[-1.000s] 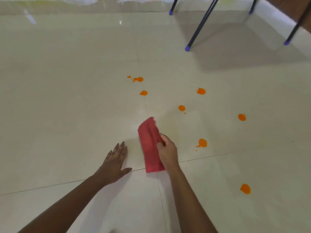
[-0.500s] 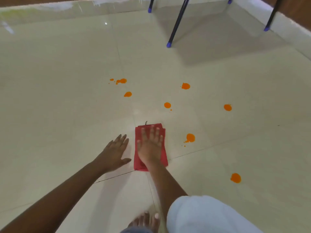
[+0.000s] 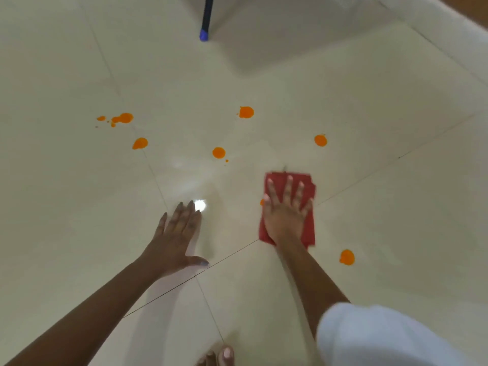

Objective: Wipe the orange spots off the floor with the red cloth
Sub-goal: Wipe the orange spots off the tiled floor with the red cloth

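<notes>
a: on the glossy cream tiled floor (image 3: 369, 207), right of centre: folded red cloth (image 3: 309, 228) lying flat, long axis running away from the person.

b: right hand (image 3: 286, 220)?

a: flat on top of the cloth, palm down, fingers (image 3: 288, 188) spread and straight, not curled round anything. fingertips stop just short of the cloth's far edge. cloth shows past the hand on the far side, on the right and in a thin strip on the left. wrist crosses the near edge.

b: so pressing, not gripping?

a: splayed open on it, yes. no pinch visible.

b: left hand (image 3: 177, 233)?

a: open, palm down on bare tile, well left of the cloth, fingers together and pointing away, thumb out to the right. holds nothing. a bright light reflection sits at its fingertips.

b: spots?

a: round orange spots (image 3: 218, 152) scattered beyond both hands: a cluster of small ones far left, one below that, one centre, one further back, one right of the cloth's far end. another near the cloth's near right corner, apart from it. a sliver of orange pokes out at the cloth's left edge, touching it beside the thumb.

b: other stuff?

a: dark furniture leg with a blue cap (image 3: 203, 35) at top. white fabric (image 3: 383, 336) bottom right, bare toes (image 3: 224, 356) at the bottom edge.
</notes>
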{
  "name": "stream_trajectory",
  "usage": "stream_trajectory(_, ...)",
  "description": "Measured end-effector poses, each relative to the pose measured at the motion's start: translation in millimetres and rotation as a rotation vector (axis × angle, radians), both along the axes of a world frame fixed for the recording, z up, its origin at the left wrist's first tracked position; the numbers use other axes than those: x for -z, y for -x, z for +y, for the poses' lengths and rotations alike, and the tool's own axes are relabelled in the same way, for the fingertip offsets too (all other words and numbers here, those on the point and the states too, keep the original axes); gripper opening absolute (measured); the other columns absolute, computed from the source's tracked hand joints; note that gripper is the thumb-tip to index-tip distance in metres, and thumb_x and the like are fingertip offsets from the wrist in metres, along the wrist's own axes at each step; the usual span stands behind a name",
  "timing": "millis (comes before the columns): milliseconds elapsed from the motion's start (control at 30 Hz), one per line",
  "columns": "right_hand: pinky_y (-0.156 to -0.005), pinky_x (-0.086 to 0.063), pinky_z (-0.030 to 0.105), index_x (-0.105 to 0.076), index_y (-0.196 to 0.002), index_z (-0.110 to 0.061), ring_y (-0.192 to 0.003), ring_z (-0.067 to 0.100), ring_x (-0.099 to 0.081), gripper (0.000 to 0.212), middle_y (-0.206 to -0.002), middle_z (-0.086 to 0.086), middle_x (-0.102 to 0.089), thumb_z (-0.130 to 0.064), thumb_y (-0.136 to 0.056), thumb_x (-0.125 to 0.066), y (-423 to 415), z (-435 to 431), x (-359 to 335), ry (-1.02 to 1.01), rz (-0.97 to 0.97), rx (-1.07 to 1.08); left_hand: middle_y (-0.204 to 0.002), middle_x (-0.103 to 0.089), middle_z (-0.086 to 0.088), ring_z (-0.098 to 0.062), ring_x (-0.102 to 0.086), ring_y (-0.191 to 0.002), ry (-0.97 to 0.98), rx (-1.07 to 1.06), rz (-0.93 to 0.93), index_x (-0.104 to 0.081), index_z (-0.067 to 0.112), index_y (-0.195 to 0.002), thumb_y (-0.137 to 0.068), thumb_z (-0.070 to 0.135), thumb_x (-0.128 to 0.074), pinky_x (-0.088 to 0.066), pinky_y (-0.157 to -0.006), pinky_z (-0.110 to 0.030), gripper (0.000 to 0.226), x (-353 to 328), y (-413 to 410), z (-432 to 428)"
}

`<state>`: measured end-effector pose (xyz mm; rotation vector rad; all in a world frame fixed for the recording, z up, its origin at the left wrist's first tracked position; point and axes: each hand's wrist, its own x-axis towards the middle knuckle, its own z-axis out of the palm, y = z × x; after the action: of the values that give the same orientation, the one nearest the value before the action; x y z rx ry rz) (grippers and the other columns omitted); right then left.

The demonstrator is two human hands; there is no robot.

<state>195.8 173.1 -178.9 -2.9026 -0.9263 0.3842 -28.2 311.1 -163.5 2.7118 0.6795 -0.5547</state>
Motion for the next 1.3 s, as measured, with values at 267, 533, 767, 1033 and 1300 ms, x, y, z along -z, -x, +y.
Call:
stream_trajectory(267, -0.111, -0.012, 0.059, -0.028, -0.141, -0.045, -0.142, 0.032, -0.022, 0.05, -0.154, 0.001, -0.028, -0.044, -0.092, -0.034, 73, -33, 7, -0.127, -0.054, -0.404, -0.143, 0.041, 0.006, -0.011, 0.045, -0.127, 0.134, -0.132, -0.025, 0.031, 0.018, -0.133, -0.034, 0.102, -0.013, 0.019, -0.111, -0.04, 0.137, 2, -24, -14)
stream_trajectory(533, -0.111, 0.006, 0.06, -0.009, -0.147, -0.042, -0.145, 0.033, 0.003, 0.05, -0.16, 0.004, -0.003, -0.044, -0.098, -0.021, -14, 50, 5, -0.026, -0.037, -0.186, -0.146, 0.036, 0.004, -0.012, 0.041, -0.13, 0.089, -0.106, -0.058, 0.022, 0.019, -0.139, -0.039, 0.101, -0.008, 0.021, -0.109, -0.035, 0.132, 6, -19, -12)
stream_trajectory(767, -0.11, -0.02, 0.057, -0.034, -0.139, -0.044, -0.14, 0.03, -0.029, 0.05, -0.151, -0.002, -0.034, -0.041, -0.089, -0.037, 61, -60, 6, -0.132, -0.062, -0.5, -0.15, 0.028, 0.005, -0.007, 0.034, -0.136, 0.106, -0.135, -0.114, 0.021, 0.017, -0.139, -0.047, 0.1, -0.016, 0.023, -0.11, -0.029, 0.129, 8, -15, -14)
stream_trajectory(1033, -0.112, 0.005, 0.059, -0.015, -0.146, -0.042, -0.145, 0.031, 0.002, 0.05, -0.16, 0.001, -0.007, -0.04, -0.097, -0.027, 36, 29, 2, -0.076, 0.032, -0.438, -0.152, 0.023, 0.004, -0.012, 0.026, -0.14, 0.109, -0.123, -0.111, 0.016, 0.015, -0.141, -0.045, 0.099, -0.021, 0.015, -0.113, -0.031, 0.133, 5, -15, -21)
stream_trajectory(1300, -0.112, -0.008, 0.057, -0.027, -0.142, -0.045, -0.144, 0.029, -0.015, 0.048, -0.157, -0.001, -0.021, -0.044, -0.094, -0.03, 0, -76, 2, -0.073, -0.109, -0.163, -0.153, 0.023, 0.0, -0.015, 0.025, -0.141, 0.088, 0.033, -0.135, 0.013, 0.013, -0.144, -0.05, 0.097, -0.018, 0.014, -0.114, -0.035, 0.13, -1, -45, -49)
